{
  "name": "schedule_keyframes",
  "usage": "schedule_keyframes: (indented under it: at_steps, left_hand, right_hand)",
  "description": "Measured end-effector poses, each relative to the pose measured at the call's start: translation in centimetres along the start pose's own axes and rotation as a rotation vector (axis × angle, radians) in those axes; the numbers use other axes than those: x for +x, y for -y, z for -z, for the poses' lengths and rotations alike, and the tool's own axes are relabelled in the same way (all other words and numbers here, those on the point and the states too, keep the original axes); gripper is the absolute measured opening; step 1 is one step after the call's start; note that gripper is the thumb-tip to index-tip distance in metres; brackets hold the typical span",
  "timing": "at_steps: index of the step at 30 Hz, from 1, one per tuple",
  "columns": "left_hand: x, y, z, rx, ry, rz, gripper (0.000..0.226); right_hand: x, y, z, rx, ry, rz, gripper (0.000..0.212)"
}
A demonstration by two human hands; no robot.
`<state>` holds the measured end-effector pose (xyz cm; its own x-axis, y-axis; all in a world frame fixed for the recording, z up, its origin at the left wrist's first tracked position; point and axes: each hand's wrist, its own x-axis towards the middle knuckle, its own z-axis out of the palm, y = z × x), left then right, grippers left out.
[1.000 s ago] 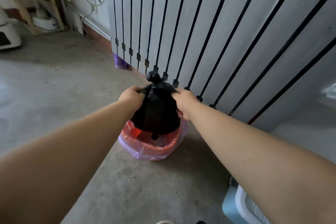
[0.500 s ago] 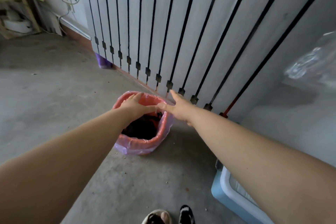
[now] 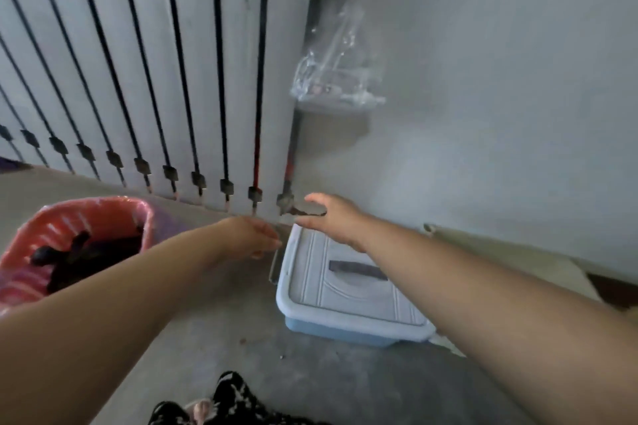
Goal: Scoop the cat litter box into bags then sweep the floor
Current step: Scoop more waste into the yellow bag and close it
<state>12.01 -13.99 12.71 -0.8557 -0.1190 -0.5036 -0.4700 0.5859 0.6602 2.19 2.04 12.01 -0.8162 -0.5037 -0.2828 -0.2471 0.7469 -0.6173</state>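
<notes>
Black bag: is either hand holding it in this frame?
No, the black bag lies in the pink-lined bin, while the left hand and right hand are empty near the lidded box.

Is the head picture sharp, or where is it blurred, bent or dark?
Head view: motion blur smears the left hand, the right hand and the clear bag on the wall; wide-angle distortion fans the bars out; the light is dim and soft.
</notes>
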Motion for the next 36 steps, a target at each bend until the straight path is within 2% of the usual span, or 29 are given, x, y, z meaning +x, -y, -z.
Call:
schedule_keyframes:
  at_steps: [6, 10, 13, 20, 24, 36]
  left_hand:
    - [1.9, -9.5, -7.5, 0.124, 0.119, -0.087, 0.030]
    - [2.7, -15.3, -13.3, 0.148, 0.168, -0.144, 0.021]
    - [2.6, -18.6, -18.0, 0.151, 0.198, -0.188, 0.017]
    - [1.2, -25.6, -29.6, 0.210, 0.289, -0.261, 0.026]
    - [-0.3, -28.5, -33.9, 0.248, 0.312, -0.291, 0.030]
    - [-3.2, -31.4, -42.3, 0.156, 0.202, -0.238, 0.023]
  right_hand:
    - [-5.9, -10.6, 7.9, -0.017, -0.098, -0.128, 0.069]
    - [-10.4, -17.7, 12.6, -0.053, -0.158, -0.220, 0.064]
    - [-14.5, -22.4, 15.2, -0.054, -0.179, -0.272, 0.063]
    - [-22.9, -33.0, 19.4, 0.065, -0.154, -0.350, 0.061]
    - [-26.4, -36.3, 21.1, 0.092, -0.167, -0.353, 0.063]
    - [-33.9, -42.8, 25.0, 0.019, -0.158, -0.326, 0.061]
